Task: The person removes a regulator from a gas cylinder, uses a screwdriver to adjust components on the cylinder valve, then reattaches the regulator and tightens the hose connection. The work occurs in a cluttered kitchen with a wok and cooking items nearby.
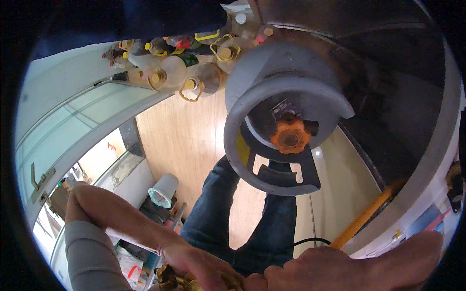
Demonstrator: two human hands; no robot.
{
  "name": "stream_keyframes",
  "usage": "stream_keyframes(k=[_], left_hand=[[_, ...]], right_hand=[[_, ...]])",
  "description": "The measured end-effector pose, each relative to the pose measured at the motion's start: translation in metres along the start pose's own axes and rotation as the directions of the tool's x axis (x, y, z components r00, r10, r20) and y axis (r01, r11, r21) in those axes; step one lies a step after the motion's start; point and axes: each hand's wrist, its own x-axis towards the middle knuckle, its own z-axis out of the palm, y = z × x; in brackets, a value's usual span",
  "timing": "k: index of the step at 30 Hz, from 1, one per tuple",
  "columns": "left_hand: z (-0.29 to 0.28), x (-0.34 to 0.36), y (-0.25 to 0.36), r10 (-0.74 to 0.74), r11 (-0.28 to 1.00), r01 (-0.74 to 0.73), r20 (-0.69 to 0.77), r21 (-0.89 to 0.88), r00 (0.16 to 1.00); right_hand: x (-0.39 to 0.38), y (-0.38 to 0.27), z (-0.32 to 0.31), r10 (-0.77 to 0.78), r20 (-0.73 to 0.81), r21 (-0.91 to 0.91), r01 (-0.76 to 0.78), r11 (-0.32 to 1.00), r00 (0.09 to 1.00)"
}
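Nearest: bare left hand (199, 266) and bare right hand (306, 269), close together at lower edge. Grey metal gas cylinder (286, 63) with curved collar, ahead of the hands. Legs in dark blue jeans (211, 199), partly hidden by the collar. Clear plastic bottles (206, 77) with yellow handles, grouped left of cylinder. Yellow-orange ribbed hose (361, 218), beyond right hand. Orange lobed handwheel (291, 137), within collar. Brass-coloured metal fitting (167, 276), under left hand, whose fingers curl over it; right hand's grip cropped, cannot tell.
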Motion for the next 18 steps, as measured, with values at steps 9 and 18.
stream_keyframes(k=[9,18], left_hand=[[-0.074,0.032,-0.072,0.025,0.89,0.021,0.095,-0.456,0.995],[-0.052,0.032,-0.002,-0.012,1.0,0.007,0.231,0.022,0.973]], right_hand=[[-0.007,0.015,0.041,-0.141,-0.142,-0.086,0.129,0.988,0.98],[-0.004,0.028,0.068,-0.007,-0.274,-0.021,0.002,1.0,0.962]])
